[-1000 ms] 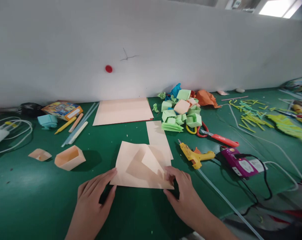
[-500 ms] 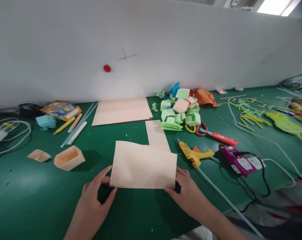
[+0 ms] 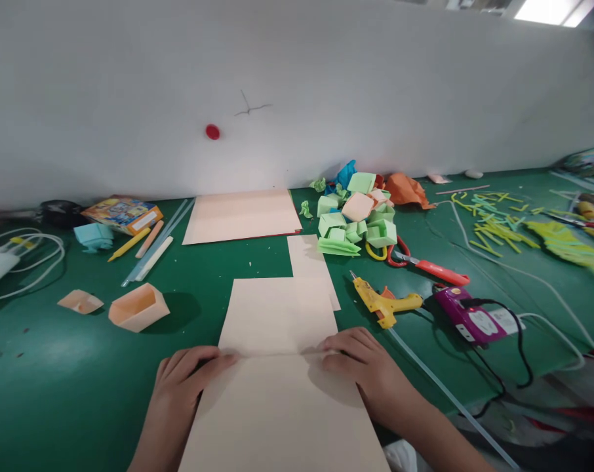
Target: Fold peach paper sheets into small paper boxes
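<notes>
A peach paper sheet lies unfolded on the green table, with a crease across its middle and its near half reaching toward me. My left hand presses on the left end of the crease, fingers curled flat on the paper. My right hand presses on the right end the same way. A narrower peach strip lies partly under the sheet's far edge. A larger peach sheet rests farther back by the wall.
A folded peach paper box and a small peach piece sit to the left. Right of the sheet lie a yellow glue gun, red scissors, a purple device with cables, and a pile of green folded boxes.
The paper went from folded with a triangular flap, to a flat folded rectangle, to opened out toward me. Both hands moved from its near corners onto the crease.
</notes>
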